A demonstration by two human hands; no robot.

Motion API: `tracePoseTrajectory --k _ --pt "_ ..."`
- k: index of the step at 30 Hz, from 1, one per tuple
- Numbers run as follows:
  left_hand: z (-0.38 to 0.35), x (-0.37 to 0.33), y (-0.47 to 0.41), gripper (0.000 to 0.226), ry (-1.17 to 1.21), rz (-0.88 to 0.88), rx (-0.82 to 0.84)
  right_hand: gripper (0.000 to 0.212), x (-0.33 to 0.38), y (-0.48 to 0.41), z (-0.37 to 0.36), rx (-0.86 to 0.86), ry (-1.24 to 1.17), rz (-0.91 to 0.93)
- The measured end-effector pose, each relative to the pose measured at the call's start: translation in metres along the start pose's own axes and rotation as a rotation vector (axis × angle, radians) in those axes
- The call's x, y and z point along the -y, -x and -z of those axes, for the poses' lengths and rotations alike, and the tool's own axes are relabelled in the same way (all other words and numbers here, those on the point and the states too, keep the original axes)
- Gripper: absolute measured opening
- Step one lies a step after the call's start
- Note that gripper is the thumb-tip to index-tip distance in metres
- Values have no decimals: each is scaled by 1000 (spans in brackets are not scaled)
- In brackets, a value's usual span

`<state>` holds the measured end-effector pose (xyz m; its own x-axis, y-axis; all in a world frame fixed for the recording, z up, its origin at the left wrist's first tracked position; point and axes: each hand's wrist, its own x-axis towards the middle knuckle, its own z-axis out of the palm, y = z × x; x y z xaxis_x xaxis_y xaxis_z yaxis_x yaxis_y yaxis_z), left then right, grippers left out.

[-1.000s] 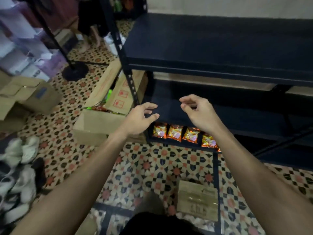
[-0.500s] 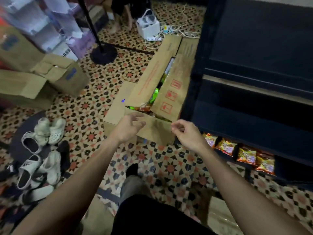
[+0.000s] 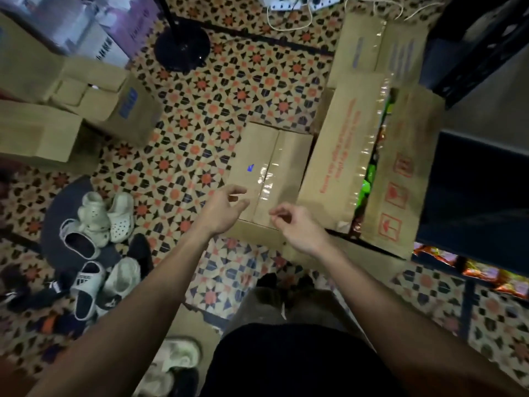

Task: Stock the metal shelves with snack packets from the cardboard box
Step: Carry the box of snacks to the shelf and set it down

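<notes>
Hands empty, both of them: left hand [image 3: 226, 209] with fingers loosely spread, right hand [image 3: 297, 224] loosely curled, gripping nothing, above a taped box [image 3: 269, 150]. Just right, the cardboard box [image 3: 337, 156] gapes between 2 flaps, snack packets [image 3: 367, 179] inside. Orange packets [image 3: 481, 272] sit low on the metal shelves [image 3: 481, 196].

Left hand [image 3: 226, 210] and right hand [image 3: 297, 229] hover empty over a taped carton [image 3: 269, 164] beside the cardboard box [image 3: 337, 156]
</notes>
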<state>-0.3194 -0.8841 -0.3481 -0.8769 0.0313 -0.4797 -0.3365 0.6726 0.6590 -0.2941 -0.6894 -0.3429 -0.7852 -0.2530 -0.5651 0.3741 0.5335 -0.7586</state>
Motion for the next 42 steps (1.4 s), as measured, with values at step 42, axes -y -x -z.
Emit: tracePoseTrajectory --k 42 --pt "-9 232 -331 43 -576 -121 701 65 -225 -342 -285 -781 -1203 -1039"
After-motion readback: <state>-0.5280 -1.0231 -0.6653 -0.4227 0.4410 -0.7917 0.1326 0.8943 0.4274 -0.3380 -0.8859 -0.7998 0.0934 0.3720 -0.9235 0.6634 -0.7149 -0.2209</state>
